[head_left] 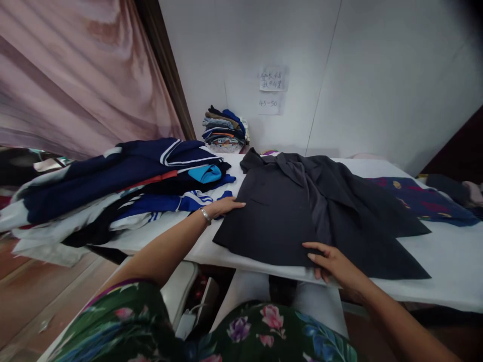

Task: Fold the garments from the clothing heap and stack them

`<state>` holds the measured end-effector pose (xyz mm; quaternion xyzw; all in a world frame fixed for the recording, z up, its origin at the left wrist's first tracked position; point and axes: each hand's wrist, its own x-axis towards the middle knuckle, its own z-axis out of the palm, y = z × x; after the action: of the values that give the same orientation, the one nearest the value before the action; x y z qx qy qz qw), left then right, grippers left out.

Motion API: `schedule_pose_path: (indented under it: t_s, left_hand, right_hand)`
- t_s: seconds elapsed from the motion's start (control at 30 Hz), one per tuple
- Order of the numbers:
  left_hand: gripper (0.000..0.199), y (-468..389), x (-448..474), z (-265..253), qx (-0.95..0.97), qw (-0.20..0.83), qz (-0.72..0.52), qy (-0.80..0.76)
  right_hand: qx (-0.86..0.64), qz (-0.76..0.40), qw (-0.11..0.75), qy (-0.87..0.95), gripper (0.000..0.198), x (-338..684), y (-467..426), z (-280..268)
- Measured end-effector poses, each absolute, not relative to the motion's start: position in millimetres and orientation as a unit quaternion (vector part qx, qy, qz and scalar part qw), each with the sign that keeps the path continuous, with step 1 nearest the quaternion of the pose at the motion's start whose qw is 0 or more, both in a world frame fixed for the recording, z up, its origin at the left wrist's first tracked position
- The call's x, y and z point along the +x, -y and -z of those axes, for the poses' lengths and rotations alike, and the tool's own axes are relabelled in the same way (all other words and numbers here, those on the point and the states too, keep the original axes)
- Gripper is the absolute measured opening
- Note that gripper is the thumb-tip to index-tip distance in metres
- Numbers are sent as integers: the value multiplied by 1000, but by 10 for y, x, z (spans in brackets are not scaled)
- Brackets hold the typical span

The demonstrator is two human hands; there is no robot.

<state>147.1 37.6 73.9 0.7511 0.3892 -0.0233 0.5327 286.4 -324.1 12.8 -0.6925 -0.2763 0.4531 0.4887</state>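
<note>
A dark grey suit jacket [271, 216] lies spread on the white-covered table in front of me, its front panels folded unevenly and a sleeve near the collar end. At the jacket's left side edge, my left hand [223, 206] closes on the cloth with its fingers together; the underside of the grip is hidden. Near the lower hem, my right hand [332, 264] rests at the jacket's front edge. Its index finger is stretched over the cloth and its thumb is apart, while the other fingers hang by the table edge.
Sports clothes in navy, white and blue [94, 186] are heaped on the left. A folded stack of clothes [223, 129] stands against the wall below handwritten paper signs [272, 80]. On the right lies a patterned navy garment [422, 201]. A pink curtain [86, 65] hangs at left.
</note>
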Motion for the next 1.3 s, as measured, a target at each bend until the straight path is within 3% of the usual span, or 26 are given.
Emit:
schedule_pose_path:
  t_s: [0.17, 0.27, 0.4, 0.5, 0.67, 0.8, 1.0, 1.1, 1.23, 1.3]
  left_hand:
    - [65, -183, 1177, -634, 678, 638, 19, -364]
    - [52, -108, 1127, -597, 629, 697, 11, -343]
    - [25, -106, 1082, -682, 584, 707, -26, -398]
    - [22, -134, 995, -731, 593, 694, -67, -403]
    - [35, -58, 862, -572, 655, 633, -29, -412]
    - [37, -15, 830, -452, 648, 637, -15, -417]
    - [41, 20, 675, -528, 621, 690, -14, -372]
    - [46, -9, 645, -611, 680, 609, -2, -408]
    - [46, -268, 930, -764, 834, 377, -61, -397]
    - [44, -484, 1270, -842, 879, 314, -85, -349]
  right_hand:
    - [-714, -419, 467, 312, 60, 2920, 3168, -143]
    - [-724, -403, 466, 309, 56, 2896, 3126, -142]
    - [-693, -381, 555, 260, 56, 2857, 3091, -277]
    - [-681, -343, 599, 243, 51, 2883, 3123, -373]
    - [-738, -408, 489, 225, 55, 2915, 3261, -276]
    - [-724, -463, 454, 236, 64, 2894, 3339, -201]
    - [-763, -409, 415, 280, 68, 2973, 3388, -250]
    - [-795, -357, 369, 323, 57, 3134, 3350, -299]
    - [-810, -231, 340, 417, 43, 3421, 3035, -393]
    - [-801, -189, 345, 452, 38, 3528, 2754, -410]
